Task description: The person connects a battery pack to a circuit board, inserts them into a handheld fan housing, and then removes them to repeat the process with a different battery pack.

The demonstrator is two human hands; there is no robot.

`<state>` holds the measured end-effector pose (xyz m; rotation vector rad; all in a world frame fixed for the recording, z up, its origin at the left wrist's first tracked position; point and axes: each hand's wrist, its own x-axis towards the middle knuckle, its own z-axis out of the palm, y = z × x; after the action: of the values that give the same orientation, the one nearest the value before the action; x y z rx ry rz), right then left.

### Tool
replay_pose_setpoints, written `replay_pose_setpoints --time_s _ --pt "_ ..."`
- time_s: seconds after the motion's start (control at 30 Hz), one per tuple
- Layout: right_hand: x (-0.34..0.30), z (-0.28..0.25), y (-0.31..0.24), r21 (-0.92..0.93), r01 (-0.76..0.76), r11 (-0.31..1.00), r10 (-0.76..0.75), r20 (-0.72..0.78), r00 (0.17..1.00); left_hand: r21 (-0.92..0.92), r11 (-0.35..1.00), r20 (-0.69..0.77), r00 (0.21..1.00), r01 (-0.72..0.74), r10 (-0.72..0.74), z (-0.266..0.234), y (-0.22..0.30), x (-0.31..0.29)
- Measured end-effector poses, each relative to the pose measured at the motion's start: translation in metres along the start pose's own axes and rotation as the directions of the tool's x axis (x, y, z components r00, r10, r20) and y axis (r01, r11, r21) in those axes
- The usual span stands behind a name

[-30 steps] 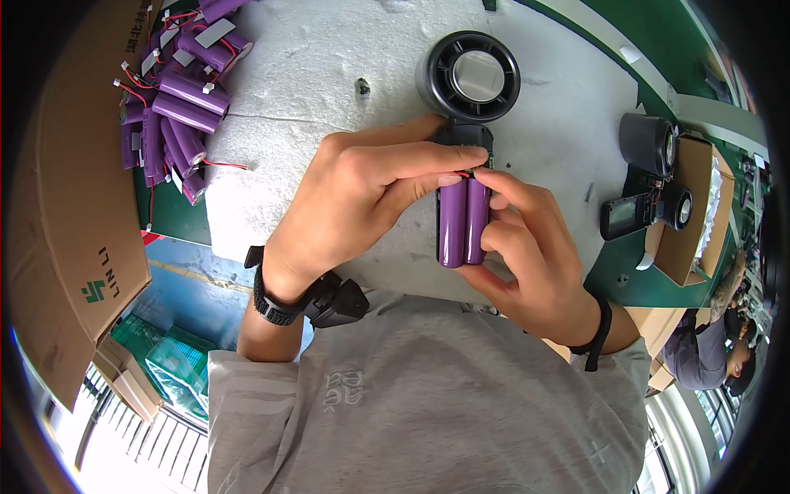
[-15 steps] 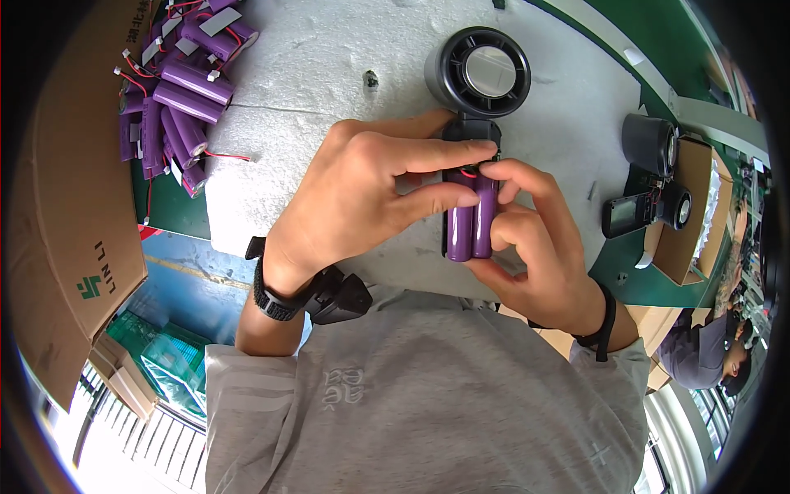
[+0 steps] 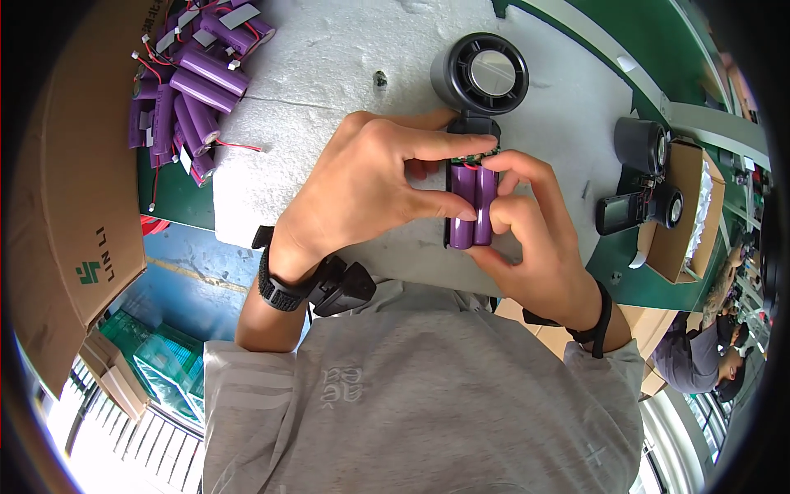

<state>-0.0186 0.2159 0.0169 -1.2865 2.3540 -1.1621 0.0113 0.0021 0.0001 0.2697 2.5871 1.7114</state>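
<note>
A black handheld fan (image 3: 480, 86) lies in front of me, its round head with a silver centre disc pointing away. In its uncovered handle sits a purple two-cell battery pack (image 3: 462, 234) with a short red wire at the top. My left hand (image 3: 362, 181) is closed around the fan's handle from the left. Its index fingertip touches the green circuit board (image 3: 476, 156) above the cells, and its thumb presses on the left cell. My right hand (image 3: 539, 222) grips the pack from the right, index finger by its upper end, thumb at its lower end.
White foam sheet (image 3: 313, 74) covers the green bench. Many purple battery packs (image 3: 202, 82) with wires are heaped at the far left, beside a tall cardboard box (image 3: 66, 189). To the right are another black fan (image 3: 638, 148) and an open carton (image 3: 679, 214). A person (image 3: 699, 358) sits beyond.
The battery pack has shifted away from me, its lower end now about level with the handle's end. More of the green circuit board shows under my left fingertip. The whole view has shifted slightly.
</note>
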Motion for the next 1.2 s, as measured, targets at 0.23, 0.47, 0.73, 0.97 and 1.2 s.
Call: replay_pose_setpoints --time_s 0.23,0.47,0.73,0.97,1.2 --pt "0.011 -0.004 -0.005 0.027 -0.103 0.994 0.103 -0.002 0.995 0.014 0.998 -0.005 0.998 0.056 -0.056 -0.002 0.009 0.003" --pt "0.020 -0.012 -0.005 0.006 -0.099 0.995 0.099 0.014 0.995 -0.030 0.998 -0.030 0.998 0.057 -0.058 0.002 0.005 0.001" --pt "0.028 -0.016 0.011 -0.193 0.085 0.978 -0.088 -0.008 0.996 0.039 0.998 0.007 0.999 0.046 -0.046 -0.002 0.009 0.000" --pt "0.021 -0.019 -0.007 -0.420 0.276 0.865 -0.255 0.106 0.961 0.044 0.999 0.005 1.000 0.025 -0.025 -0.002 0.007 -0.003" --pt "0.008 0.002 -0.017 -0.420 0.112 0.901 -0.122 0.004 0.993 -0.009 0.995 -0.102 0.990 -0.097 0.095 0.003 -0.003 -0.004"
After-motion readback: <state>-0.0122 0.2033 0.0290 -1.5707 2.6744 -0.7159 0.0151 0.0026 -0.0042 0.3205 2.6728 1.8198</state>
